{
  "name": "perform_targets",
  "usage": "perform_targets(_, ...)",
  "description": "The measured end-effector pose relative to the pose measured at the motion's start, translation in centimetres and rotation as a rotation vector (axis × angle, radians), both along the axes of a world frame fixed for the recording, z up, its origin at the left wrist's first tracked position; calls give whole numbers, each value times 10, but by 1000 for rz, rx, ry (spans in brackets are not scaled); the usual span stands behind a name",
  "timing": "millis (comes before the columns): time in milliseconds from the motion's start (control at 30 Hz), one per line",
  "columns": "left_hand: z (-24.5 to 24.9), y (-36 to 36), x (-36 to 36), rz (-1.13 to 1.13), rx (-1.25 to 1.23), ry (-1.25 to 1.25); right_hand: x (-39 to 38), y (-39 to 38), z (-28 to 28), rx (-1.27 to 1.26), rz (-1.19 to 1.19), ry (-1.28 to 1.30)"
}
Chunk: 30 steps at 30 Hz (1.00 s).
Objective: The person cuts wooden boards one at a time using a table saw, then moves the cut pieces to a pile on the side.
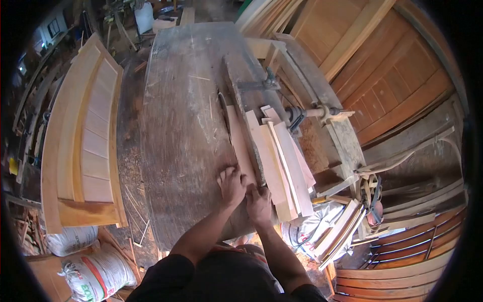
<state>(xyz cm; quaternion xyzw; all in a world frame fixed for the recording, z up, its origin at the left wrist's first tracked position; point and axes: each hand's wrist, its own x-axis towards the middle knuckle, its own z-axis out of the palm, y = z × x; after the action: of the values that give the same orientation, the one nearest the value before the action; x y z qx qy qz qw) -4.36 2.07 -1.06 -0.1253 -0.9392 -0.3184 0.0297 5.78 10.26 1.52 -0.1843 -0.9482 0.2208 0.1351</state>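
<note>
Left hand [232, 187] is pressing at near end of thin pinkish-brown wooden strip [240, 146] along straight dark wooden guide board [248, 138], right hand [259, 202] curling beside it, both grips unclear, uneven side pressure risking skew.

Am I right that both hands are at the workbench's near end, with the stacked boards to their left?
Not left: the head view shows stacked boards right of the left hand and right hand, both at the near end of the workbench.
</note>
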Motion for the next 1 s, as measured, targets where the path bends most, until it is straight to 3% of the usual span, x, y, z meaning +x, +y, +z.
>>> perform_targets(200, -1, 5, -14, 30, -14, -17, -19, -8, 29, -40, -95, -305)
perform_targets(300, -1, 5, -16, 41, 16, -24, -18, -6, 23, -55, -90, -291)
perform_targets(367, -2, 1, -10, -1, 37, 1, -3, -8, 5, 93, -50, -167)
perform_targets(433, -2, -5, 7, -43, 59, 29, 18, -11, -4, 158, -3, -54)
perform_targets(500, 3, -15, 50, -142, 85, -96, 57, -8, -9, 140, 58, 35)
perform_targets(567, -7, -33, 99, -256, 179, -155, 108, -3, -3, 23, 81, -61)
perform_targets(667, 4, -59, 136, -427, 176, -104, 153, -7, 44, -203, -119, -229)
perform_targets(700, 9, -64, 141, -487, 199, -70, 168, -2, 39, -253, -47, -273)
perform_targets(733, 15, -62, 142, -457, 314, -184, 183, 2, 41, -304, 24, -319)
perform_targets(800, 15, -58, 143, -297, 654, -589, 201, 6, 59, -617, -65, -331)
perform_targets(833, 15, -58, 144, -208, 817, -794, 209, 6, 66, -643, -50, -303)
perform_targets(867, 17, -63, 141, -224, 748, -845, 217, 8, 70, -666, -40, -269)
perform_targets(900, 7, -59, 144, -221, 862, -807, 225, 11, 73, -686, -38, -230)
perform_targets(1000, 55, -33, 149, -249, 955, -711, 232, 31, 85, -664, 37, -41)
